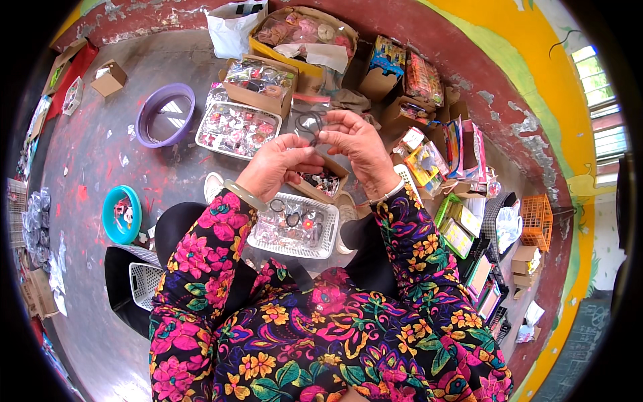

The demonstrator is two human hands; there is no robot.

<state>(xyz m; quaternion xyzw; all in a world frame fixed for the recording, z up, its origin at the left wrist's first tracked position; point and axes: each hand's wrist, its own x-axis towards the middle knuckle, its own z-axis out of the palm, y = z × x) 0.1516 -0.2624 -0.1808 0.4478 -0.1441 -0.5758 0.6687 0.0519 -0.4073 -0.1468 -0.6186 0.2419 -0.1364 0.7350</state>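
Both my hands are raised in front of me, fingertips pinched close together. Between them are thin black hair ties (309,123), their loops standing up above the fingers. My left hand (281,161) is closed on the lower end of the loops, and my right hand (355,144) pinches them from the other side. Behind the loops lies a clear plastic bag (312,102) with a red top strip. Below my hands, between my feet, stands a white basket (327,244) with black hair ties and small packaged pieces. A cardboard box (341,175) of small dark items is partly hidden by my hands.
Ahead is a white tray (201,142) of pink packaged pieces beside a cardboard box (281,107). To the left stand a purple basin (139,124) and a teal basin (106,218). A green basket (439,216) and an orange crate (538,221) are on the right.
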